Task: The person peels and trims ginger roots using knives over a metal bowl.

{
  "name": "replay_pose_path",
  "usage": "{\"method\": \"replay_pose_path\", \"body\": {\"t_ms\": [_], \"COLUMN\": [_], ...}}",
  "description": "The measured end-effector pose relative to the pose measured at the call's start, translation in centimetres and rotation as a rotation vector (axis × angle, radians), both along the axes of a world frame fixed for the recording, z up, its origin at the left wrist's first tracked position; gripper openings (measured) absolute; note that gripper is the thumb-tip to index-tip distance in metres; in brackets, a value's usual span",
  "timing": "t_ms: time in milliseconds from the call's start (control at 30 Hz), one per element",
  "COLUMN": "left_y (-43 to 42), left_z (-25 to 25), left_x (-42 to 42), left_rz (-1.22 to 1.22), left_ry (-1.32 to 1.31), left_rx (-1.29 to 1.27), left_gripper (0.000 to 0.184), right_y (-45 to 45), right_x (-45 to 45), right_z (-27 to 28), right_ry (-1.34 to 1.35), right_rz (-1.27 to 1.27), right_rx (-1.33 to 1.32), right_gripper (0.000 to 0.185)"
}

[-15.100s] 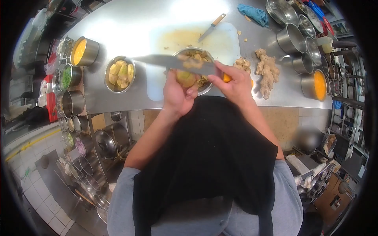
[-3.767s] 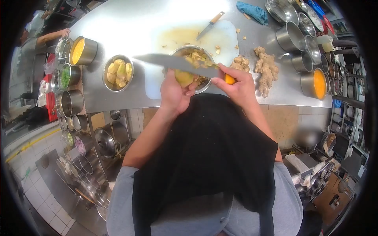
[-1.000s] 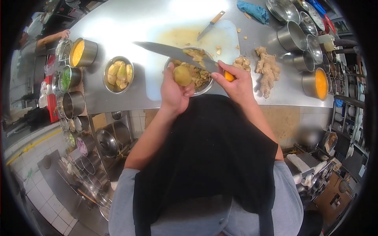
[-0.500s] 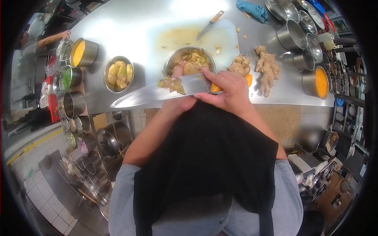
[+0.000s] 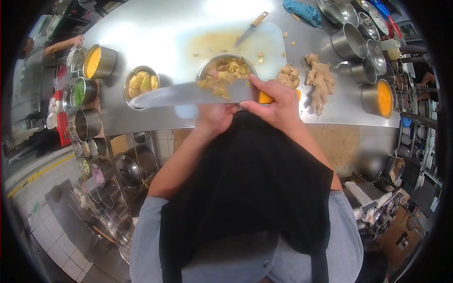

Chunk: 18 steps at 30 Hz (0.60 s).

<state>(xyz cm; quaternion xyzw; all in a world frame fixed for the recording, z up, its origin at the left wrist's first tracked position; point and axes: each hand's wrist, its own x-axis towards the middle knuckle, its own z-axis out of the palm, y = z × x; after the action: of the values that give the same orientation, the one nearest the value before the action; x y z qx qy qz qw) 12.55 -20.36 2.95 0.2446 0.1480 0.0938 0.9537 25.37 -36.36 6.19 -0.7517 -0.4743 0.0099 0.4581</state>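
My right hand (image 5: pixel 278 103) is closed on the orange handle of a large knife (image 5: pixel 174 95). The blade points left, with several peel scraps (image 5: pixel 218 88) stuck on it. Behind the blade is my left hand (image 5: pixel 214 117), its fingers mostly hidden; whatever it holds does not show. Just beyond the blade, a steel bowl (image 5: pixel 204 65) of peelings stands on the white cutting board (image 5: pixel 278 45). A smaller bowl (image 5: pixel 126 94) holds peeled pieces, and the knife tip overlaps its lower edge in the view. Knobbly ginger (image 5: pixel 321 87) lies to the right.
A small knife (image 5: pixel 253 28) rests on the board's far part, below a blue cloth (image 5: pixel 303 15). Pots of orange liquid stand left (image 5: pixel 104 62) and right (image 5: pixel 375 99), near stacked steel pots (image 5: pixel 349 42). At the far left, another person's arm (image 5: pixel 63 45) reaches toward the containers.
Over the last half second the large knife has risen and moved away from my body, scraps still on its blade. The round peeled piece seen in my left hand earlier is now hidden.
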Motion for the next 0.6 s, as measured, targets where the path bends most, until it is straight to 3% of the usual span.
{"method": "replay_pose_path", "body": {"t_ms": [133,167,267,400,467,533,567,600], "left_y": [-0.3,-0.3,0.3,-0.1,-0.9,-1.0,-0.5,-0.2], "left_z": [2.4,3.3,-0.7,0.1,0.4,0.9,1.3,1.3], "left_x": [-0.1,-0.1,-0.3,0.5,1.0,0.8,0.4,0.1], "left_rz": [0.043,0.033,-0.045,-0.107,-0.014,-0.017,-0.07,-0.107], "left_ry": [0.047,0.065,-0.084,-0.123,0.087,0.159,0.124,0.09], "left_rx": [0.139,0.139,-0.222,-0.37,-0.4,-0.071,0.271,0.35], "left_gripper": [0.039,0.038,0.043,0.049,0.048,0.048,0.048,0.048], "right_y": [-0.6,-0.5,-0.3,0.1,0.0,0.0,0.0,0.0], "right_x": [0.8,0.7,0.0,0.0,0.0,0.0,0.0,0.0], "right_z": [-1.3,-1.2,0.4,1.3,1.3,1.5,1.5,1.6], "right_ry": [0.318,0.239,0.021,-0.162,-0.189,-0.196,-0.199,-0.203], "right_rz": [-0.098,-0.075,0.013,0.097,0.104,0.119,0.127,0.133], "right_rx": [-0.078,-0.052,-0.013,0.001,0.013,0.015,0.01,0.004], "right_gripper": [0.059,0.058,0.057,0.056,0.056,0.057,0.057,0.057]}}
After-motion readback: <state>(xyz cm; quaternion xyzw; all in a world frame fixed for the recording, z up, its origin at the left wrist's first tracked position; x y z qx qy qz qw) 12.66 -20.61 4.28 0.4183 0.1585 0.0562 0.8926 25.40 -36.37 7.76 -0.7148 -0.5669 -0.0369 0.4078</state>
